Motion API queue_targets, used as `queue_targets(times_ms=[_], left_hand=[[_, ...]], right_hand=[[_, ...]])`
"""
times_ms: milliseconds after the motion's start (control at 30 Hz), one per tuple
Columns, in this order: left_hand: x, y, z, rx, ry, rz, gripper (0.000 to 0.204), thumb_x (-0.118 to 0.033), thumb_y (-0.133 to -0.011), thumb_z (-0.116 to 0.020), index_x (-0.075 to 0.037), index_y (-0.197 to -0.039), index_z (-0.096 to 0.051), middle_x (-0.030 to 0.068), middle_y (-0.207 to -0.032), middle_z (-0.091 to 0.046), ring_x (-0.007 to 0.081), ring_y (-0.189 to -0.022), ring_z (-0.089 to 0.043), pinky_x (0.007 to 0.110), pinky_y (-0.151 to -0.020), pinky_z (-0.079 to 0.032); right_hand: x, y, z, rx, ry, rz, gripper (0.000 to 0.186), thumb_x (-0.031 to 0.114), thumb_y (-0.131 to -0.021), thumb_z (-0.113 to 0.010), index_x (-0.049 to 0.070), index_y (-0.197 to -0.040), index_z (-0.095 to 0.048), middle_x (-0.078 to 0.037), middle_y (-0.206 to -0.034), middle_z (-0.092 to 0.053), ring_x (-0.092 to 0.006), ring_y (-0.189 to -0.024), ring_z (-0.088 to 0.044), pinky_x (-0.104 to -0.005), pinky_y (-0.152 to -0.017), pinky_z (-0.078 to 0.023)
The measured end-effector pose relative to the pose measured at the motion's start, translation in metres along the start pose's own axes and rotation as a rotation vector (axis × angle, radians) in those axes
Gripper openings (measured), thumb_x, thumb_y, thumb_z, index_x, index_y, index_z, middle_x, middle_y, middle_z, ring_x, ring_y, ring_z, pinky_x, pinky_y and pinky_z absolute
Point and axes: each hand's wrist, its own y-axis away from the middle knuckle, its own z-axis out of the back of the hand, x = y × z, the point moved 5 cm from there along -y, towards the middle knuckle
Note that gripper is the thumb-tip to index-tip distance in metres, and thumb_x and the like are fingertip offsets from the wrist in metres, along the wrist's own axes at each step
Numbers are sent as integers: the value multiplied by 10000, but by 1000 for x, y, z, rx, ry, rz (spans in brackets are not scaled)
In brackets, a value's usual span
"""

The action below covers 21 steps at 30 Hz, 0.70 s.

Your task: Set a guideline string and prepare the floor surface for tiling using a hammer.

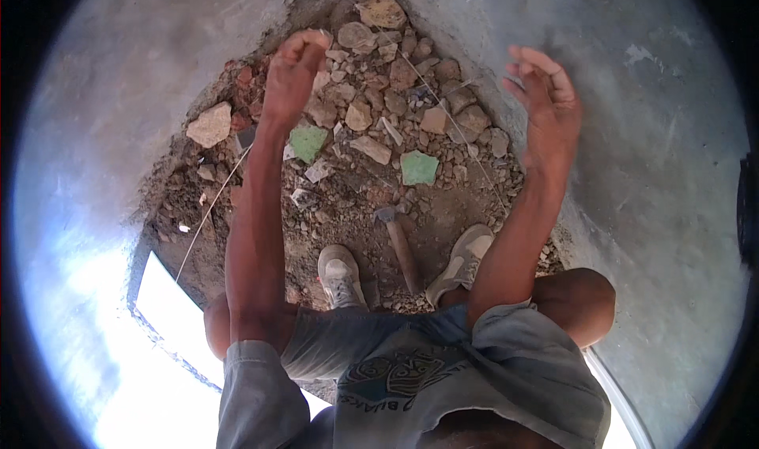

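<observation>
Both my hands are raised above a corner of rubble and soil. The fingers of my left hand (292,73) are curled together in a closed grip over the left side of the stones; what they hold, if anything, is too small to make out. Near the right wall, my right hand (551,105) is loosely bent, its fingers apart and nothing visible in them. A thin string (443,105) runs slantwise over the stones between my hands. Another string (212,208) stretches down left from behind my left forearm. A hammer (402,247) with a wooden handle lies between my shoes.
Grey plastered walls (648,156) rise on both sides and meet at the far corner. Two green flat pieces (419,167) lie among the stones. A large pale stone (209,125) rests by the left wall. My shoes (341,275) stand on the dirt.
</observation>
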Motion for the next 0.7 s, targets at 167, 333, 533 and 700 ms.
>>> queue_targets(times_ms=[167, 333, 533, 700], left_hand=[[-35, -1, 47, -71, 393, 23, 143, -245, -1009, -585, -153, -1082, -667, -70, -752, -525, 34, -580, -378, 200, -502, -308], [-124, -5, 118, 96, 506, -222, 297, -229, -1045, -531, -56, -1286, -554, -63, -777, -478, 27, -605, -361, 177, -503, -278], [-235, 47, 162, 382, 743, -318, 272, -80, -1068, -430, 57, -1297, -481, 21, -805, -417, 75, -614, -344, 207, -499, -298], [-263, 84, 181, 181, 682, -425, 198, -72, -1077, -402, 65, -1190, -489, 33, -784, -411, 83, -609, -345, 232, -502, -311]], right_hand=[[-11, 10, -22, -41, -7, 74, 232, 115, -957, -652, 12, -1164, -673, -89, -1097, -714, -167, -946, -680, -322, -839, -549], [-86, 26, -76, 209, 454, -121, 383, 56, -947, -643, 49, -1325, -583, -140, -1257, -653, -207, -1077, -668, -355, -932, -539], [-189, 19, -178, 355, -160, -523, 694, 114, -966, -660, 30, -1541, -281, -223, -1520, -401, -333, -1284, -539, -439, -1010, -527], [-243, -22, -234, 244, 225, -532, 778, 173, -993, -631, 46, -1573, -128, -214, -1547, -340, -353, -1294, -515, -482, -1035, -549]])
